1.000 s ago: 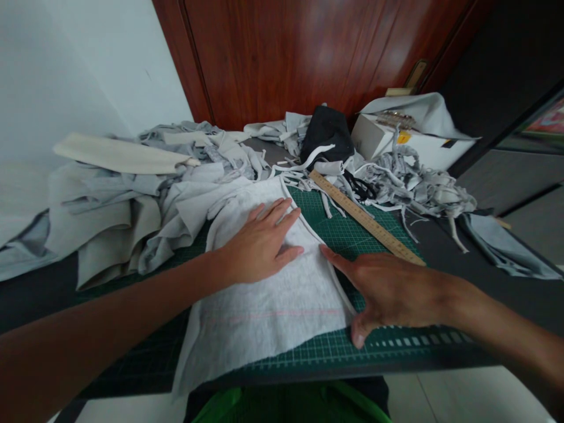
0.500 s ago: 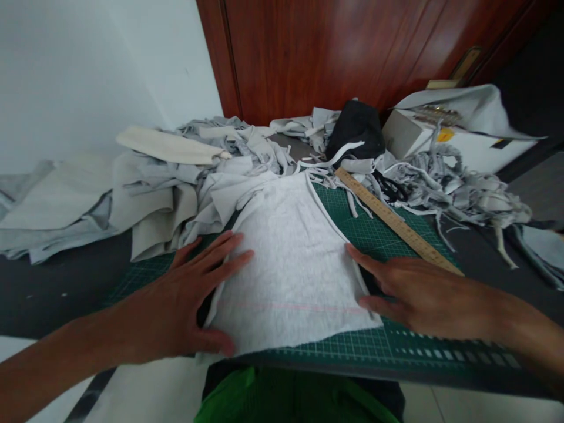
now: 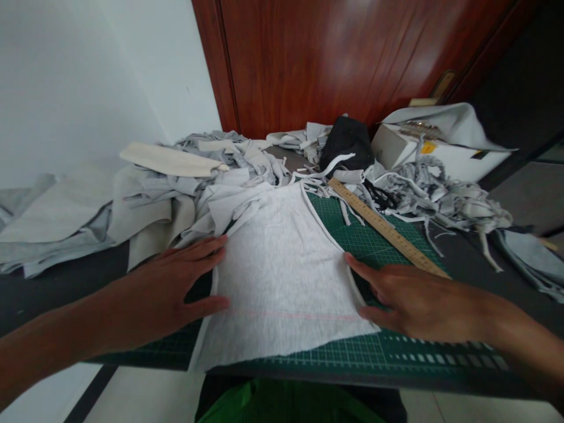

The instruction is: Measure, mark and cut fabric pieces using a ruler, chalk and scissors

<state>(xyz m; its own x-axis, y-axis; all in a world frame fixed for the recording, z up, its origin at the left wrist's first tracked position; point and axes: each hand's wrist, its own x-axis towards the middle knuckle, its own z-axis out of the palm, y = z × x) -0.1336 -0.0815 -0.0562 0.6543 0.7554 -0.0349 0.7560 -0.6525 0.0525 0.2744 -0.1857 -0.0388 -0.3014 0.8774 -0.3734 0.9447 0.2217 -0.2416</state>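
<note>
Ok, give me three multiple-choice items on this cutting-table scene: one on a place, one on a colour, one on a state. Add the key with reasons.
1. Where does the wooden ruler lie?
A. Under the left hand
B. To the right of the white fabric piece, on the cutting mat
C. On the white box

2. What colour is the line drawn across the fabric piece near its front edge?
A. Pink
B. Blue
C. Black

3. How do the hands stand?
A. Both clenched in fists
B. Both lifted clear of the table
C. Both open and flat, one at each side edge of the fabric piece

Key: B, the ruler runs slantwise on the green mat beyond the right hand. A, a faint pink line crosses the cloth. C, the left hand and right hand lie with fingers spread at the cloth's edges.
</note>
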